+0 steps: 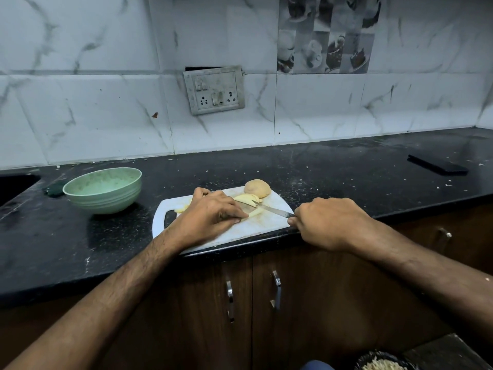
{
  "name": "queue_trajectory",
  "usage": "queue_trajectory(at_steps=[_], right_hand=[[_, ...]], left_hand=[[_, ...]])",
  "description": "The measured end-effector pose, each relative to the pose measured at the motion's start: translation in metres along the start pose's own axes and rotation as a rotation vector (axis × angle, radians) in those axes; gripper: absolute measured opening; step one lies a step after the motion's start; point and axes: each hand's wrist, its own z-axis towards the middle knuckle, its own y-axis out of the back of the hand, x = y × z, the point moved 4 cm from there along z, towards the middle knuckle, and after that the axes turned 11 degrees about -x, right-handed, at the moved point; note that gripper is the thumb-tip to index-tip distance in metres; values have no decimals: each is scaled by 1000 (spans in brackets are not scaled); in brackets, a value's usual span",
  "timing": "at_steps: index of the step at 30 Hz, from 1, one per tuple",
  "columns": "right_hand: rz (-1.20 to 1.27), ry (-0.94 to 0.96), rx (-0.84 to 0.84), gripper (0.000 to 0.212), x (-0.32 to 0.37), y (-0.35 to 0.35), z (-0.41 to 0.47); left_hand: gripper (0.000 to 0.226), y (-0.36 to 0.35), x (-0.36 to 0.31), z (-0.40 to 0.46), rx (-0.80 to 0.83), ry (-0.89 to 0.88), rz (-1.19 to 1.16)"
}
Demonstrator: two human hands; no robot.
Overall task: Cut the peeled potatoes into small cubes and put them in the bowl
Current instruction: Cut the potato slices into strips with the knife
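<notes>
A white cutting board (266,226) lies at the front edge of the black counter. On it my left hand (210,213) presses down on yellow potato slices (246,199), most of them hidden under my fingers. My right hand (328,222) is shut on the handle of a knife (272,209), whose blade lies across the slices with its tip pointing left. A whole peeled potato (257,188) rests at the board's far edge. A pale green bowl (104,189) stands on the counter to the left of the board; no potato pieces are visible inside it.
A dark sink (16,186) opens at the far left, with a dark green item (54,190) beside the bowl. A black phone (437,164) lies at the back right. A socket plate (213,90) hangs on the tiled wall. Brown cabinet doors (277,289) sit below.
</notes>
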Motion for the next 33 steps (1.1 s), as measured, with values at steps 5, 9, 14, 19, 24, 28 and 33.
queue_trajectory(at_steps=[5,9,14,19,24,28,33], right_hand=[[68,-4,119,28,9,-11,6],[42,-3,141,31,14,-12,5],[-133,103,-17,29,22,-10,-2],[31,21,2,33,9,3,1],[63,16,102,35,23,-9,2],[5,51,55,29,34,-13,-3],[-10,68,2,37,23,-8,-4]], left_hand=[[18,0,0,0,4,6,-19],[16,0,0,0,-3,4,-21],[14,4,1,-1,-39,29,1],[11,4,3,-1,-43,47,13],[13,4,3,0,-34,46,12],[13,4,2,1,-34,53,5],[7,10,2,-1,-84,86,33]])
